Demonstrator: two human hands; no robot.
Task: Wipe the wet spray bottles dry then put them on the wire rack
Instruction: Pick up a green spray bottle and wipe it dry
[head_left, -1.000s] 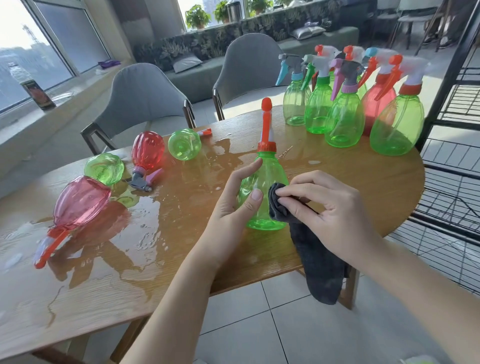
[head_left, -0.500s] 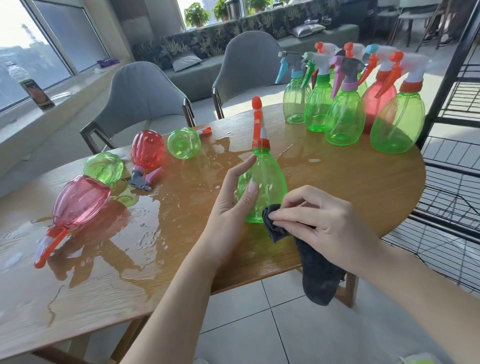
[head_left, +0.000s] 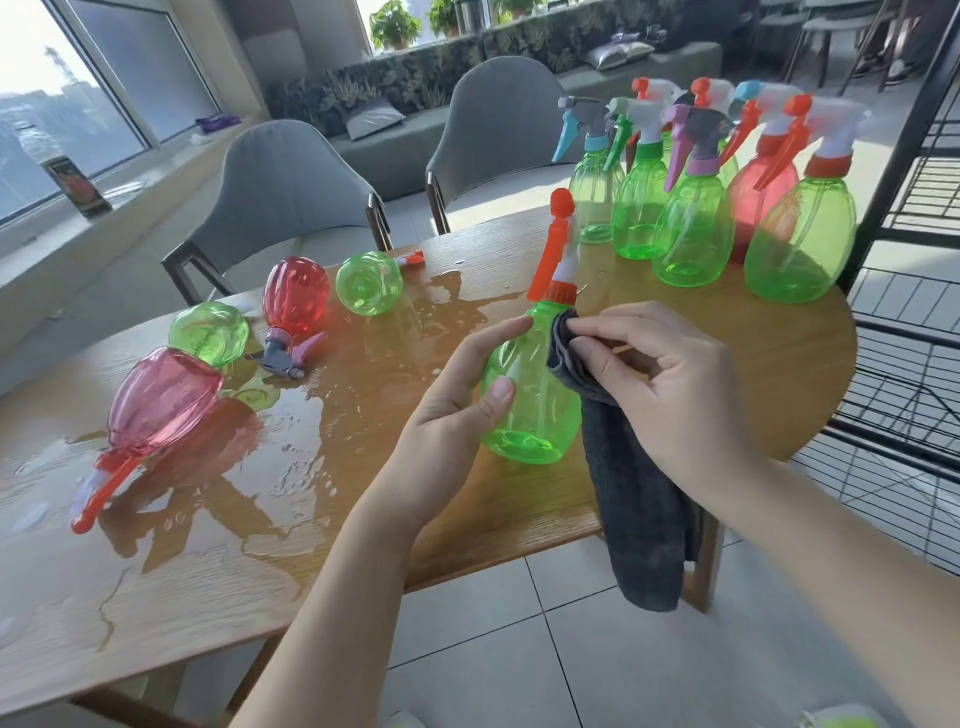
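Observation:
My left hand (head_left: 452, 410) grips a green spray bottle (head_left: 530, 410) with an orange trigger head, tilted a little to the right near the table's front edge. My right hand (head_left: 670, 384) pinches a dark grey cloth (head_left: 639, 509) against the bottle's shoulder; the rest of the cloth hangs down past the table edge. Several wet bottles lie on their sides at the left: a pink one (head_left: 156, 400), two green ones (head_left: 210, 332) (head_left: 369, 283) and a red one (head_left: 295, 296). The black wire rack (head_left: 914, 364) stands at the right.
Several upright green and red spray bottles (head_left: 691, 234) stand grouped at the table's far right. A puddle (head_left: 291, 441) covers the wooden table (head_left: 779, 374) at left and centre. Two grey chairs (head_left: 291, 202) stand behind the table. Tiled floor lies below.
The bottle has tilted and lifted toward me in my left hand. My right hand with the cloth has moved from the bottle's lower side up to its shoulder.

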